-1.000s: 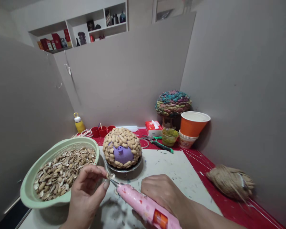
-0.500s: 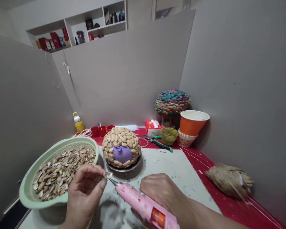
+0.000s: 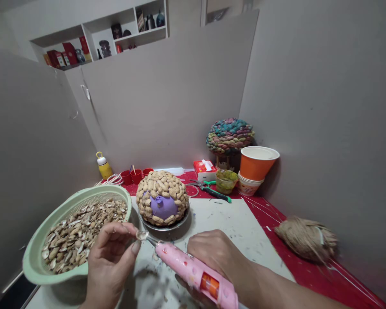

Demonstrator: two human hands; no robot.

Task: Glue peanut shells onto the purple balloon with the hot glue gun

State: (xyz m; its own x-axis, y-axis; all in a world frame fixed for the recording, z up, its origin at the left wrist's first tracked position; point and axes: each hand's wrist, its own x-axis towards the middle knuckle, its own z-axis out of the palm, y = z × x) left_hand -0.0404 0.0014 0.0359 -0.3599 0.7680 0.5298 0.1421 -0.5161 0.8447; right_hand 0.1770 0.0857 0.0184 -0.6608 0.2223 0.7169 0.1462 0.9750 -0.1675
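Observation:
Between the thumb and fingertips of my left hand (image 3: 112, 260) is a small peanut shell half (image 3: 142, 235), its hollow side showing. My right hand (image 3: 215, 254) is wrapped round a pink glue gun (image 3: 193, 271), whose metal tip points at the shell, touching or very close to it. Behind them a purple balloon (image 3: 164, 207), largely covered with peanut shells (image 3: 161, 182), rests in a metal dish (image 3: 166, 228). A green basket (image 3: 28, 262) full of loose peanut shells (image 3: 73, 234) stands at the left.
Red cups (image 3: 137, 176) and a yellow bottle (image 3: 104, 168) stand at the back left. Green-handled pliers (image 3: 219, 196), a bowl (image 3: 226, 182), a tissue pack (image 3: 205, 170) and orange paper cups (image 3: 256, 165) are at the back right. A fibre bundle (image 3: 304, 238) lies at the right.
The whole view has shifted slightly, so most things appear a little further left. Both hands keep their grips, with the glue gun's tip still at the shell.

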